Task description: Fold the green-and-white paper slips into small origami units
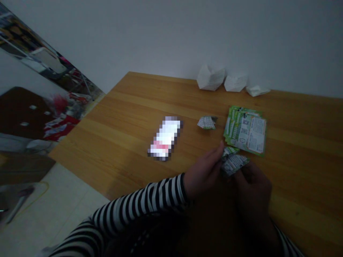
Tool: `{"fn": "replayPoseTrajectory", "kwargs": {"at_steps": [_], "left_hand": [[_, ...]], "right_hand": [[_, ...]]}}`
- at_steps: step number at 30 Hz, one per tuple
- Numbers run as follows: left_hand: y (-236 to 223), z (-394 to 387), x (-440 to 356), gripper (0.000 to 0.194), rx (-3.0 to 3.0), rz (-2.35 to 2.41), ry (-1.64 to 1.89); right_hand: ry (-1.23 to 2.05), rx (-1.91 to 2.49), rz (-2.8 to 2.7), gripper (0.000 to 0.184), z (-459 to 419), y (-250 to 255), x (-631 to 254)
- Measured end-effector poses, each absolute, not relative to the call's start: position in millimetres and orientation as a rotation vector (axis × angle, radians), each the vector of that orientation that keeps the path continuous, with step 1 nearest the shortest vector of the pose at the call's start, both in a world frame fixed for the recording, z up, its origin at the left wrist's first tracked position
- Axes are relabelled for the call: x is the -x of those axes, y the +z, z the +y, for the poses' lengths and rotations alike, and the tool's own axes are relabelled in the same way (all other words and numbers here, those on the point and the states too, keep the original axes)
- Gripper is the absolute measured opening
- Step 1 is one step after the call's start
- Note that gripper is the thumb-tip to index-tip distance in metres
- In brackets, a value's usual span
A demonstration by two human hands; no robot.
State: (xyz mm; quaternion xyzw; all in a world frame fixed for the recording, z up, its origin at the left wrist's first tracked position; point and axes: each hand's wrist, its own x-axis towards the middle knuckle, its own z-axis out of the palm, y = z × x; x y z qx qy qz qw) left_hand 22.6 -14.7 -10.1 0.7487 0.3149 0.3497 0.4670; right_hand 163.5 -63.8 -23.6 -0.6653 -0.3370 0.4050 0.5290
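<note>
Between my two hands is a folded paper piece, printed in green, white and black. My left hand pinches its left side, fingertips near the upper left corner. From the right, my right hand grips its lower right part, with the fingers partly hidden in shadow. A similar small folded paper shape sits on the table just beyond my left hand. Past my hands lies a fanned stack of green and white printed flyers.
A phone with a lit, blurred screen lies left of my hands on the wooden table. Three white folded paper shapes stand along the wall. Left of the table are a dark brown chair and red clutter.
</note>
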Motion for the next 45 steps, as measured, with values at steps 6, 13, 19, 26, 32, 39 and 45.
{"fn": "replayPoseTrajectory", "kwargs": {"at_steps": [6,13,19,26,32,39,45], "left_hand": [[-6,-18,-23,0.066,-1.940,0.727,0.749],[-12,-20,-20,0.096,-1.965,0.651,0.702],[-13,-16,-19,0.092,-1.881,0.634,0.775],[-20,-15,-20,0.089,-1.842,0.565,0.827],[-20,-19,-24,0.070,-1.794,0.561,0.776],[-15,-22,-27,0.058,-1.729,0.552,0.759],[-10,-23,-25,0.059,-1.749,0.547,0.727]], "right_hand": [[0.863,1.682,-0.763,0.018,-64,-18,-162],[0.773,1.693,-0.809,0.008,-64,-20,-162],[0.798,1.649,-0.822,0.008,-65,-19,-161],[0.833,1.602,-0.820,0.009,-65,-22,-162],[0.898,1.584,-0.792,0.009,-66,-24,-163],[0.930,1.559,-0.766,0.009,-66,-24,-161],[0.884,1.575,-0.777,0.009,-65,-25,-162]]}}
